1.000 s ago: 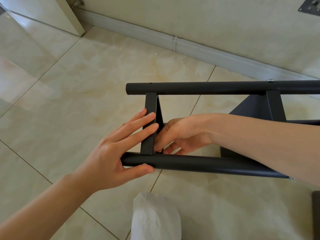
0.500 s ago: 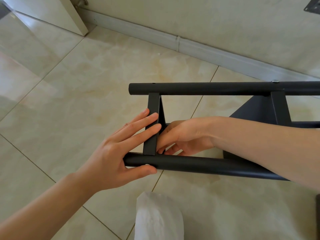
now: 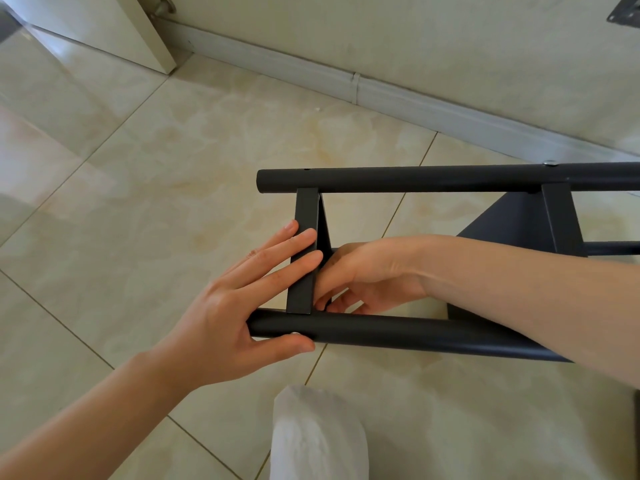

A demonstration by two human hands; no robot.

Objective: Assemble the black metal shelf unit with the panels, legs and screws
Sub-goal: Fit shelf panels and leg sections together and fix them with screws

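The black metal shelf unit (image 3: 450, 332) lies on its side on the tiled floor (image 3: 173, 202), near the wall's skirting board (image 3: 381, 95), with two round legs running left to right: the near leg (image 3: 398, 332) and the far leg (image 3: 433, 177). Between them, at their left ends, stands the edge of a panel (image 3: 304, 251), and a second panel (image 3: 559, 220) sits further right, with a screw head (image 3: 550, 163) showing on the far leg above it. The left hand (image 3: 242, 306) is spread, its straight fingers pressed flat against the panel's outer edge while the thumb lies under the near leg, so it braces rather than grips. The right hand (image 3: 360, 275) reaches inside the frame behind the panel with its fingers curled toward the joint at the near leg; whether it pinches a screw there cannot be told, since the panel hides the fingertips. The tubes and sheet panels look stiff and fairly light, with a smooth painted finish that is likely to slip under dry fingers, and the folded panel edges may be sharp. The unfastened end probably still wobbles, so the best hold seems to be around a leg close to the joint, palm steadying the panel's flat face. A white sock-clad foot (image 3: 318, 434) shows at the bottom edge
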